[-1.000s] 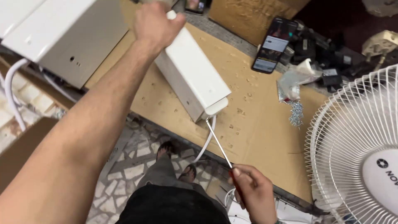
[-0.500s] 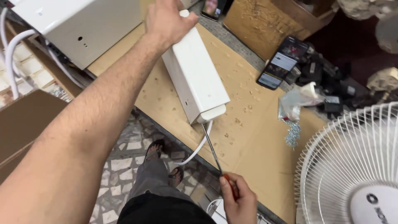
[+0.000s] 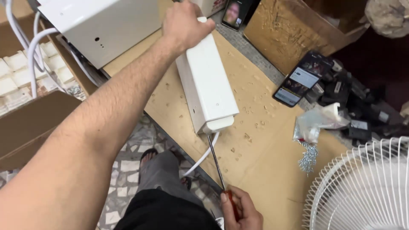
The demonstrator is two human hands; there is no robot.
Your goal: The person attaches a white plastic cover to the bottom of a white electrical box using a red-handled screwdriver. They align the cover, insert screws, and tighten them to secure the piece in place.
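Workshop: drilled workbench (image 3: 272,140), loose screws (image 3: 309,156)

left hand (image 3: 185,25) outstretched gripping, right hand (image 3: 243,213) fisted

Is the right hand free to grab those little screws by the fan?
Probably not right now. The right hand is closed round a screwdriver, so its grip is full. The pile of screws lies uncovered on the wooden table, with nothing between.

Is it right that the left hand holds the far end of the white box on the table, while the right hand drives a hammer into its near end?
Not quite. The head view shows the left hand on the far end of the white box, but the right hand holds a screwdriver, not a hammer: a thin metal shaft with a red handle, its tip at the box's near end.
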